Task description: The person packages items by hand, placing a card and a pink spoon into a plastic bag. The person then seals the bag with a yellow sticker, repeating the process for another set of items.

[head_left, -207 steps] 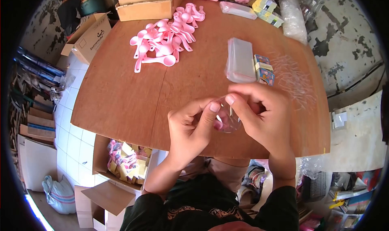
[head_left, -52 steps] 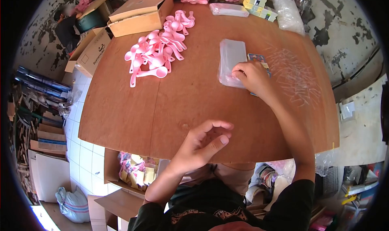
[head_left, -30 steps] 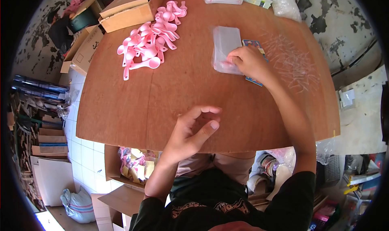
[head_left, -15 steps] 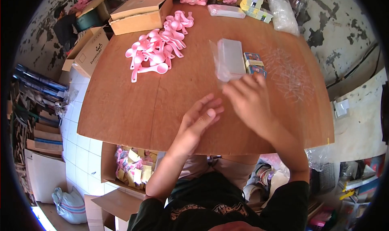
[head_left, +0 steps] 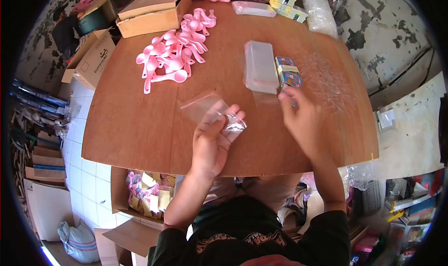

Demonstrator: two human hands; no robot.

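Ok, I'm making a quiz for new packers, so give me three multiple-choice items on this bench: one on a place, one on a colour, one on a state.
1. Where does the stack of clear bags lie?
A) on the floor
B) between the scoops and the small printed boxes
C) in the person's lap

2. What colour are the scoops?
A) blue
B) green
C) pink

3. How is the left hand?
A) closed on a clear plastic bag
B) open and empty
C) holding a scoop

Answers: 1 B, the stack sits on the table with scoops on one side and boxes on the other. 2 C, the whole pile is pink. 3 A, thumb and fingers pinch the bag.
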